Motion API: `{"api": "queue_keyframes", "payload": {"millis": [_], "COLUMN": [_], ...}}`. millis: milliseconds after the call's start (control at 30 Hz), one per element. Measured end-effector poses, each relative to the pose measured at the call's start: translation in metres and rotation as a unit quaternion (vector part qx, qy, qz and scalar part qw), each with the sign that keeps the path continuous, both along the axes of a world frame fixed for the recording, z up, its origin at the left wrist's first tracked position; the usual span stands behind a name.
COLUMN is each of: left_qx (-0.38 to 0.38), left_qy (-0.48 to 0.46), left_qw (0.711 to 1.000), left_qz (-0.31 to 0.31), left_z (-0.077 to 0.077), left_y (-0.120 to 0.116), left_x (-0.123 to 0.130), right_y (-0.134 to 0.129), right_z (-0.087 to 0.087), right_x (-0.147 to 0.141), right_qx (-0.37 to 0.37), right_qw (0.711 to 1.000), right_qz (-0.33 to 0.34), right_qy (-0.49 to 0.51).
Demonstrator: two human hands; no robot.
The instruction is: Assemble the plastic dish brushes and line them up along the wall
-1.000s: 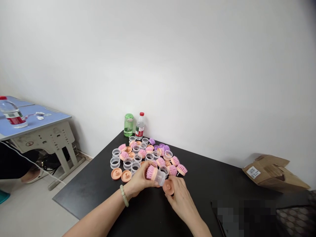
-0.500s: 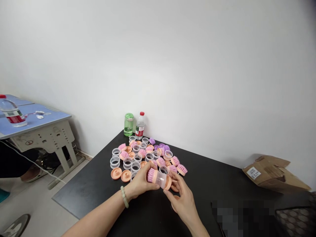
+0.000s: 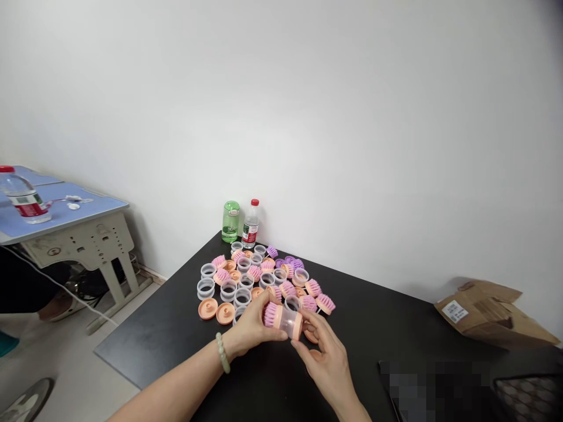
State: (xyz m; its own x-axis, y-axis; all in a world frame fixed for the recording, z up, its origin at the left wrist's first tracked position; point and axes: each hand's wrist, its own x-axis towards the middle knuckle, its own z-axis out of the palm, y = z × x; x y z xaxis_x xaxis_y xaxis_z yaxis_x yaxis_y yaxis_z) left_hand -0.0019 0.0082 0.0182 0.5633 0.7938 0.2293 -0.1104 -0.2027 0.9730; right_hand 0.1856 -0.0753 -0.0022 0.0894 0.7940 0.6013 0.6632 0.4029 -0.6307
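Green bottle: It stood by the wall (image 3: 334, 146) with a little liquid at the bottom (image 3: 230, 223).
Red-top bottle: It stood beside the green one and had clear liquid in it (image 3: 250, 227).
Paper bag: It lay on the right of the black table (image 3: 488, 310); I could not tell what was in it.
Clear rings: They sat among pink brush tops (image 3: 325, 303) and orange discs (image 3: 207, 308) (image 3: 206, 288).
Brush: It was held up over the near side of the table, its pink bristles pointing left (image 3: 284, 320). Its long side ran left to right, dipping a bit to the right.
Left hand: Its fingers gripped the bristle end (image 3: 250, 331).
Right hand: Its fingers pinched the orange cap (image 3: 298, 327) at the other end (image 3: 328, 357).
What changed: The cap was apart at first, then tilted; now it sat straight against the clear middle.
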Motion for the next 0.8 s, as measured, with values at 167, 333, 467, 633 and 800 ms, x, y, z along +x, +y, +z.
{"api": "queue_keyframes", "payload": {"millis": [167, 333, 467, 633, 800], "left_qx": [-0.036, -0.107, -0.178, -0.210, -0.223], "left_qy": [-0.031, -0.070, -0.097, -0.077, -0.073], "left_qw": [0.999, 0.991, 0.976, 0.972, 0.967], "left_qz": [-0.016, -0.046, -0.074, -0.072, -0.102], "left_z": [-0.0018, -0.0009, -0.0008, -0.0031, -0.0022], "left_y": [-0.0001, -0.0010, -0.0016, -0.0008, -0.0016], "left_x": [-0.0005, 0.0012, 0.0045, 0.0057, 0.0036], "right_y": [0.0013, 0.0003, 0.0007, 0.0012, 0.0006], "right_z": [-0.0017, -0.0006, -0.0018, -0.0010, 0.0039], "right_x": [0.0008, 0.0018, 0.0028, 0.0031, 0.0023], "right_qx": [0.008, -0.002, -0.012, -0.021, -0.002], "right_qw": [1.000, 0.999, 0.999, 0.998, 0.998], "right_qz": [0.015, 0.030, 0.044, 0.053, 0.064], "right_qy": [0.006, 0.012, 0.019, 0.025, 0.024]}}
